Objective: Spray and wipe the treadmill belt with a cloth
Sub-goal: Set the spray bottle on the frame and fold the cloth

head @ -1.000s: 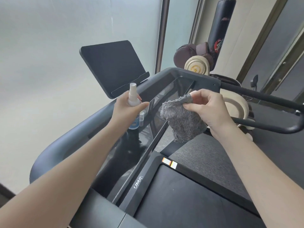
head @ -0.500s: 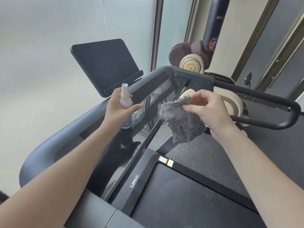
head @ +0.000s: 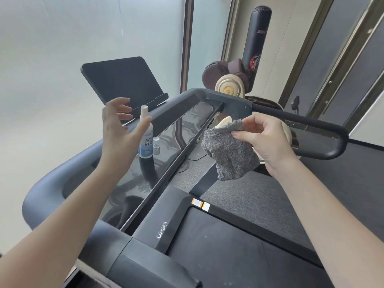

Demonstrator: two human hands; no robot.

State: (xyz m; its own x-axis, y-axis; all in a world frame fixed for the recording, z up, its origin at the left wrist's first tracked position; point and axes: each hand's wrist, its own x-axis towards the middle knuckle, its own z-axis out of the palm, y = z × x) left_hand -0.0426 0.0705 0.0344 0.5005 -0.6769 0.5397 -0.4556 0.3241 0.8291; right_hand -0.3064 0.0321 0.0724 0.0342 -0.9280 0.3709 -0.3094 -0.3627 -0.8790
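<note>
A white spray bottle (head: 146, 135) with a blue label stands upright on the treadmill's glossy console (head: 166, 146), its small clear cap (head: 156, 145) beside it. My left hand (head: 118, 129) hovers just left of the bottle with fingers spread, holding nothing. My right hand (head: 268, 138) pinches a fluffy grey cloth (head: 228, 151), which hangs above the front of the treadmill. The black treadmill belt (head: 224, 252) lies below, at the lower right.
A dark tablet holder (head: 122, 80) rises behind the console. A black handrail (head: 311, 123) loops out to the right. A black punching bag (head: 257, 38) and brown and cream equipment (head: 228, 86) stand beyond the treadmill. Frosted glass fills the left side.
My left hand set the spray bottle down on the console and let go, its fingers spreading. My right hand kept its hold on the cloth.
</note>
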